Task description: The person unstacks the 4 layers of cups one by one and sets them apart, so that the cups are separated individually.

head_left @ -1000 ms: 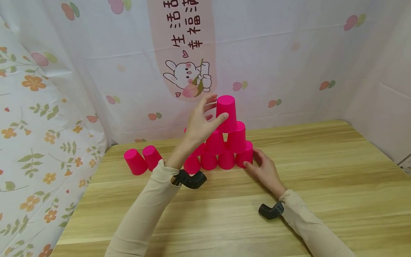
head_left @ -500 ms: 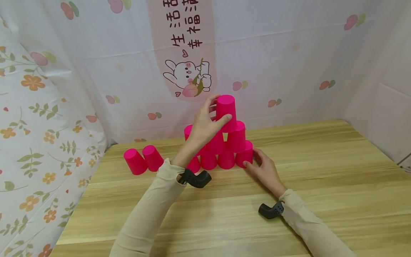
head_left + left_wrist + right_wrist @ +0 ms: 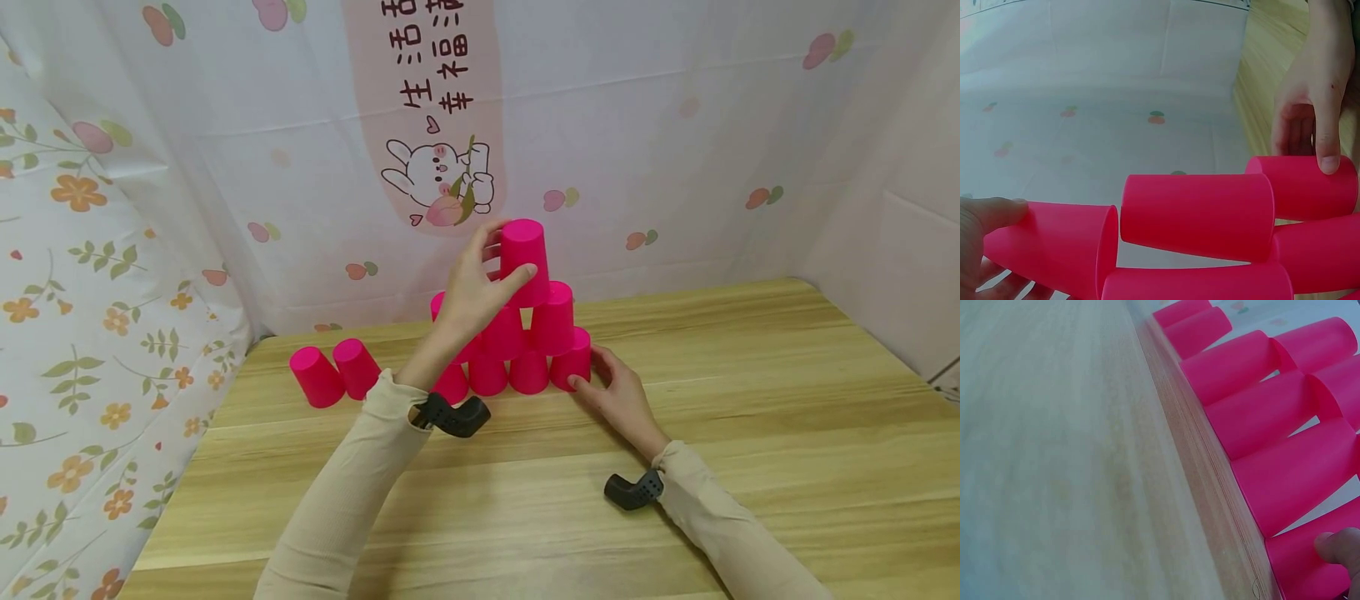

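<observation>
Upside-down pink cups stand stacked as a pyramid, with a bottom row, a second row and one upper cup [image 3: 522, 262]. My left hand [image 3: 472, 287] grips that upper cup from its left side, thumb in front and fingers behind. In the left wrist view, the held cup [image 3: 1054, 244] has its rim right at the bases of two second-row cups [image 3: 1197, 215]. At the bottom row's right end, my right hand [image 3: 621, 400] holds the end cup [image 3: 572, 362], its thumb [image 3: 1338, 547] on the front. My left forearm partly hides the pyramid's left side.
Two more upside-down pink cups [image 3: 317, 379] stand side by side on the wooden table [image 3: 525, 500], left of the pyramid. A white printed curtain [image 3: 675, 150] hangs close behind the table, and another flowered one [image 3: 97, 333] borders its left side.
My left hand's fingers have drawn in around the upper cup, which has then shifted slightly left. My right hand has stayed on the end cup.
</observation>
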{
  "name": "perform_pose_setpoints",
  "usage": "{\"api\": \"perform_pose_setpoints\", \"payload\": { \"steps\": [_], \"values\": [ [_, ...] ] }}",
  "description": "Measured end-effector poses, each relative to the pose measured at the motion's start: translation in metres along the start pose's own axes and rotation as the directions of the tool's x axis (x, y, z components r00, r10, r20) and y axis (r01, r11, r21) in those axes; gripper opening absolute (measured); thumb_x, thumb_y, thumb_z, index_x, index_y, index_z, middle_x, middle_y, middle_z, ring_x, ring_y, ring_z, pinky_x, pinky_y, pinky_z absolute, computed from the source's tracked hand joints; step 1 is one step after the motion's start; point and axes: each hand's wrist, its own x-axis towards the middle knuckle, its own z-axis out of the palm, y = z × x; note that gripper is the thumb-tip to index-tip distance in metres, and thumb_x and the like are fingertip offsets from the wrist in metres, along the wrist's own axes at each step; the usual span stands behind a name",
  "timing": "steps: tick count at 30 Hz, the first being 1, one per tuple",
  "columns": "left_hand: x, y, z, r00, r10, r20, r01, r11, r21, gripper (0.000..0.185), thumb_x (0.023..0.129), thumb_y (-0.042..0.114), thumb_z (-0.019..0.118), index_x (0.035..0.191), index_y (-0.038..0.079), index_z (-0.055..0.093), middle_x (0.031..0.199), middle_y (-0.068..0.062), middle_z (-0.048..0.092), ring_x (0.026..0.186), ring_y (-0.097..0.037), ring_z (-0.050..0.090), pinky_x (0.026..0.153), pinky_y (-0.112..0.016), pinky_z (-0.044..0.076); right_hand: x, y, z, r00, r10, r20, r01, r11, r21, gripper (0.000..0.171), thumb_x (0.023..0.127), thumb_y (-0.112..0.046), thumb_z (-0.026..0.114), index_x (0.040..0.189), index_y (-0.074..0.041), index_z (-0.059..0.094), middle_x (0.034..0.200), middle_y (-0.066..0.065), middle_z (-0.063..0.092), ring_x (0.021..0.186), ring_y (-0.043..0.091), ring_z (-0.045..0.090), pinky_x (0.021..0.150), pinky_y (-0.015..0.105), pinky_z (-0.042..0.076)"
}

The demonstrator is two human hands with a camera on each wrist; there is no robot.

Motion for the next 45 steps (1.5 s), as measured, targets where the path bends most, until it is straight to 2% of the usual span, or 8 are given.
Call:
{"api": "perform_pose_setpoints", "payload": {
  "steps": [11,23,29,37,45],
  "values": [
    [-0.004,0.001,-0.013,0.999,0.032,-0.044,-0.033,0.999,-0.019,0.061,0.082,0.011,0.069,0.135,0.007,0.04,0.122,-0.008,0.053,0.11,-0.02,0.05,0.085,-0.034,0.05,0.001,0.002,0.001,1.0,0.005,0.005,-0.005,1.0,0.0,0.057,0.084,-0.018,0.07,0.131,0.001,0.045,0.129,0.02,0.05,0.118,0.033,0.048,0.1,0.042,0.038],
    [-0.011,0.01,-0.034,0.989,0.11,-0.096,-0.11,0.994,-0.002,0.059,0.081,0.008,0.07,0.133,0.005,0.042,0.122,-0.01,0.053,0.109,-0.021,0.052,0.082,-0.037,0.051,0.001,0.003,0.001,1.0,0.006,0.009,-0.006,1.0,0.013,0.058,0.084,-0.018,0.07,0.132,0.001,0.045,0.131,0.02,0.049,0.12,0.033,0.047,0.1,0.042,0.038],
    [-0.014,0.01,-0.046,0.987,0.107,-0.122,-0.101,0.993,0.053,0.062,0.08,0.01,0.072,0.134,0.007,0.042,0.122,-0.008,0.054,0.11,-0.02,0.052,0.082,-0.037,0.051,0.001,0.001,0.0,1.0,0.001,0.008,-0.001,1.0,0.012,0.057,0.084,-0.017,0.069,0.132,0.002,0.044,0.131,0.02,0.049,0.12,0.034,0.047,0.1,0.042,0.038],
    [-0.02,0.006,-0.063,0.982,0.107,-0.155,-0.105,0.994,0.023,0.058,0.08,0.007,0.07,0.132,0.005,0.044,0.122,-0.009,0.054,0.108,-0.022,0.052,0.082,-0.039,0.051,0.001,0.001,0.001,1.0,0.003,0.01,-0.003,1.0,0.004,0.057,0.084,-0.019,0.07,0.132,0.001,0.045,0.131,0.02,0.049,0.12,0.033,0.047,0.101,0.043,0.037],
    [-0.027,0.006,-0.081,0.977,0.071,-0.202,-0.066,0.997,0.032,0.059,0.081,0.002,0.068,0.133,0.0,0.042,0.126,-0.014,0.051,0.11,-0.026,0.052,0.085,-0.044,0.05,0.001,0.0,0.0,1.0,-0.002,0.006,0.002,1.0,0.007,0.057,0.084,-0.017,0.07,0.132,0.002,0.045,0.131,0.02,0.049,0.12,0.034,0.047,0.101,0.043,0.037]
  ]
}}
